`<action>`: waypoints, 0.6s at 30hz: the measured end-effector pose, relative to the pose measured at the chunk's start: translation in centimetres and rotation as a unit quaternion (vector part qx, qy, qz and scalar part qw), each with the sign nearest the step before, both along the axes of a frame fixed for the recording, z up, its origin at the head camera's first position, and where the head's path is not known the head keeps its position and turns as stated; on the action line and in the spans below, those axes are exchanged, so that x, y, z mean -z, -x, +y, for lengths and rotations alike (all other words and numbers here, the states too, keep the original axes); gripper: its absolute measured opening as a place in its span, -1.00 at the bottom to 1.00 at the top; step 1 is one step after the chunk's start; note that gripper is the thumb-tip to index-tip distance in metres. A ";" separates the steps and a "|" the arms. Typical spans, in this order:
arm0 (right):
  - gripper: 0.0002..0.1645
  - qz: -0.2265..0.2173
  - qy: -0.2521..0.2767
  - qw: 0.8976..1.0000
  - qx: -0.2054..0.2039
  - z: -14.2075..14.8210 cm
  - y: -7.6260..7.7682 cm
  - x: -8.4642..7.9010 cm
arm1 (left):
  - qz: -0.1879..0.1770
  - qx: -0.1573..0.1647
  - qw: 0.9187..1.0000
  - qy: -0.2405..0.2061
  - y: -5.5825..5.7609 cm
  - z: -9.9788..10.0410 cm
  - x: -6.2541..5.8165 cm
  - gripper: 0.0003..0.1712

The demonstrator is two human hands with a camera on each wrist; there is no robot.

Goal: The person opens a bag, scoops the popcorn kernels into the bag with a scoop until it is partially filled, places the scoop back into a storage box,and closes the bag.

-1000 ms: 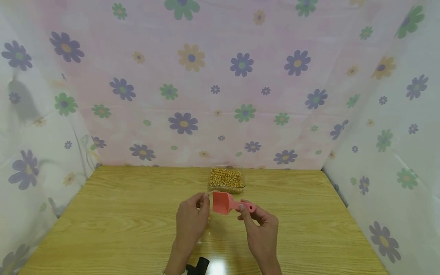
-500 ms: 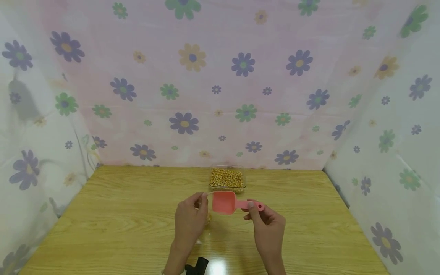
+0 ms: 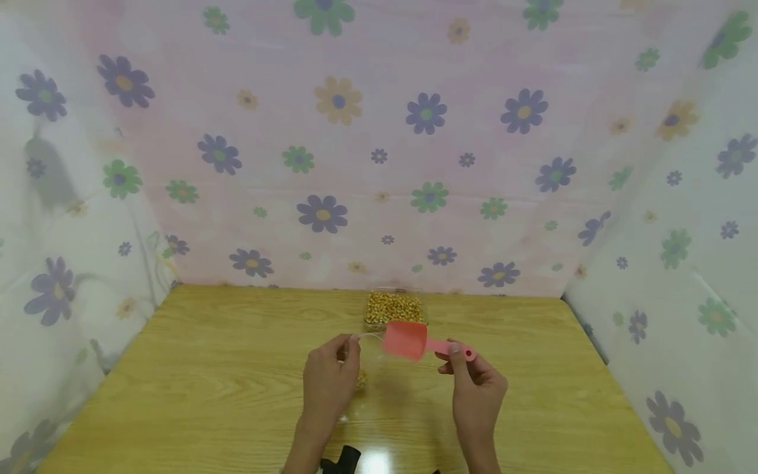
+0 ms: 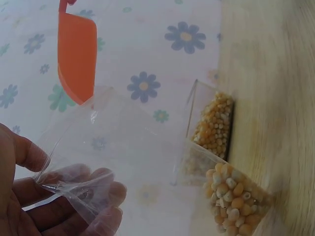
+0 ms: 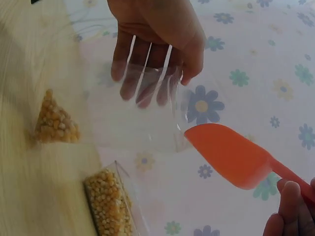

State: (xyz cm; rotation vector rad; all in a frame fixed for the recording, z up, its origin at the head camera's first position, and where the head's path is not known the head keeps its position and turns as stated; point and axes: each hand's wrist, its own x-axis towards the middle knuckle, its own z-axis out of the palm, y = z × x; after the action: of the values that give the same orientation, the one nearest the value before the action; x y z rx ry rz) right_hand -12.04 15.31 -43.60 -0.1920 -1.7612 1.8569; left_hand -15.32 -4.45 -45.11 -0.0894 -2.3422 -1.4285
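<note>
From my station I see the left hand [image 3: 331,382] with thumb and fingers pinched together on the edge of a clear bag [image 4: 138,128], corn kernels [image 4: 234,201] gathered in its lower corner. The right hand [image 3: 478,388] has its grip clamped on the handle of a pink scoop [image 3: 405,340], whose tip points left toward the bag, though I cannot tell whether they touch; a clear container [image 4: 199,105] of kernels stands beyond, near the far edge of the table [image 3: 225,368].
</note>
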 end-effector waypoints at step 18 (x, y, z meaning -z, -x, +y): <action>-0.80 0.074 -0.152 0.985 -0.045 1.8 7.5 -1.9 | -0.015 -0.001 1.000 -0.011 -0.1 -0.2 -0.2 -0.61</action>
State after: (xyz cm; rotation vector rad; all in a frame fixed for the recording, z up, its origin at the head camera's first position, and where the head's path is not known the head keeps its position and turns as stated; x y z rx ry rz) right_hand -19.50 17.10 -41.73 0.1414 -1.9462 1.5899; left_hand -15.22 -4.62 -44.95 -0.0590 -2.3487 -1.4650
